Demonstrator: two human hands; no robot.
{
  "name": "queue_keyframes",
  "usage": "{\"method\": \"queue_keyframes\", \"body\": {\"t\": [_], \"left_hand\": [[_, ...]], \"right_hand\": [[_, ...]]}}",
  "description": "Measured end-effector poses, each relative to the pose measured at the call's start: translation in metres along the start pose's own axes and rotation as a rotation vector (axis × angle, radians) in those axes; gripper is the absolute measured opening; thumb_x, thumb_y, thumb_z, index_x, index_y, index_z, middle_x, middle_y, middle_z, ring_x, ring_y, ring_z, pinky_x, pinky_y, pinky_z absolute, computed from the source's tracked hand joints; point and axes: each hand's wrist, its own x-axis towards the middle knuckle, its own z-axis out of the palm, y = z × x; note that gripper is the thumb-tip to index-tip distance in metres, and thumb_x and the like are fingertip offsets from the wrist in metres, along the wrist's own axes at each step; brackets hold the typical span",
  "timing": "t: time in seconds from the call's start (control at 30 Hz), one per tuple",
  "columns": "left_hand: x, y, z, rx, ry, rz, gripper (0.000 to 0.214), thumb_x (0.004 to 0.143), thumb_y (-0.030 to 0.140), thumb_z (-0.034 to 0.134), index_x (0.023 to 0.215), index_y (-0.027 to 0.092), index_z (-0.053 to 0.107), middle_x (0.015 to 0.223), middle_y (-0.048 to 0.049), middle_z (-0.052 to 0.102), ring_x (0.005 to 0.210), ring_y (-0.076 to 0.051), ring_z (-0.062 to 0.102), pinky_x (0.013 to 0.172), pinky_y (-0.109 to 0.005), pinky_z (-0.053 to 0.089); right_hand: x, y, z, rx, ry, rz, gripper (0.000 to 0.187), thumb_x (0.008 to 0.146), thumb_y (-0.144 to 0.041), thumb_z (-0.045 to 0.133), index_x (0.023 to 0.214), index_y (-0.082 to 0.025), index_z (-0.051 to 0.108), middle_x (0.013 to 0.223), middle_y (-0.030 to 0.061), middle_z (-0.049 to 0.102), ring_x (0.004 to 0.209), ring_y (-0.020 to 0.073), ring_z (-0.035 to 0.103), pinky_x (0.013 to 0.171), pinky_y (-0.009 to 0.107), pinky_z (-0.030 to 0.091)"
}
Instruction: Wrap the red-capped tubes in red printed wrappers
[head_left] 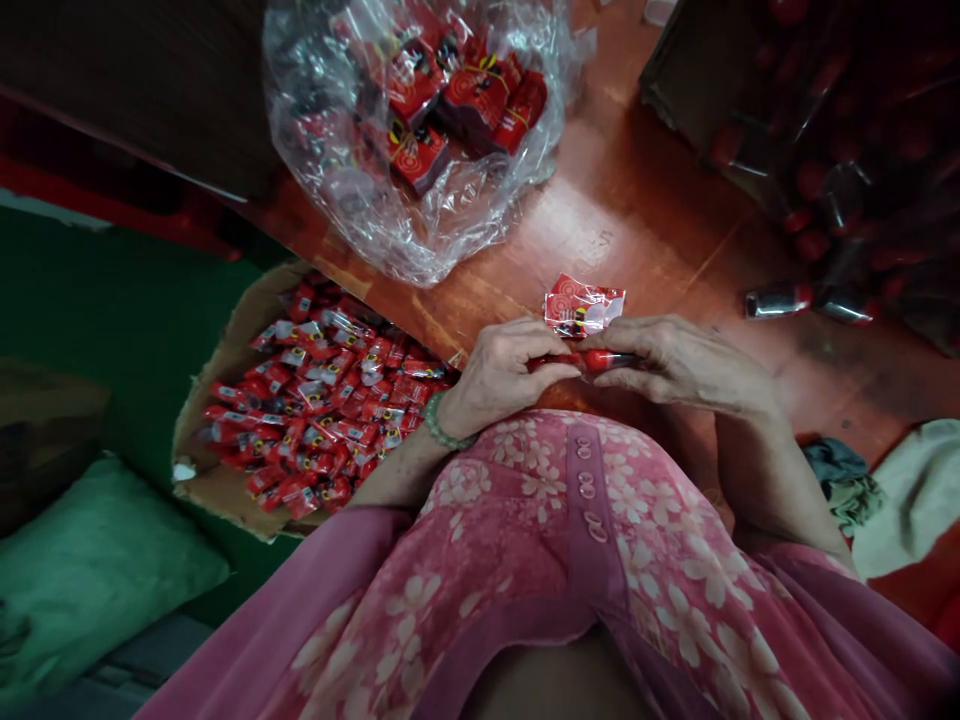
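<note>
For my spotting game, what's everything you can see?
table: one, reddish, centre
bag: one, clear, on table
bundles: several, red, in bag
box: one, brown, left
packets: many, red, in box
capped pieces: many, black, red, right
cloths: several, green, pale, right
sack: one, green, left
floor: one, green, left
flat packet: one, red, centre
held items: uncounted, red, black, centre
bracelet: one, green, wrist
garment: one, pink, worn
left hand: one, bare, centre
right hand: one, bare, centre
</note>
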Motion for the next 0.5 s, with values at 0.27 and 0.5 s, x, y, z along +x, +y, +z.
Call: {"method": "queue_keyframes", "body": {"t": [0.27,0.5], "left_hand": [[0.005,0.002,0.003,0.014,-0.147,-0.076,0.017,0.086,0.03,0.077,0.079,0.015,0.076,0.074,-0.0027,0.073,0.065,-0.011,0.063,0.064,-0.023,0.046],[0.006,-0.001,0.004,-0.141,-0.115,-0.205,0.024,0.085,0.037,0.078,0.079,0.014,0.078,0.074,-0.0033,0.074,0.063,-0.011,0.063,0.062,-0.022,0.045]], "right_hand": [[0.007,-0.004,-0.006,-0.107,-0.153,0.09,0.028,0.093,-0.018,0.059,0.117,-0.022,0.073,0.101,0.0073,0.077,0.081,0.0195,0.068,0.073,0.028,0.044],[-0.015,0.011,-0.013,0.247,0.071,0.165,0.044,0.09,-0.053,0.069,0.119,-0.02,0.072,0.093,0.0036,0.075,0.076,0.0193,0.065,0.07,0.029,0.048]]}}
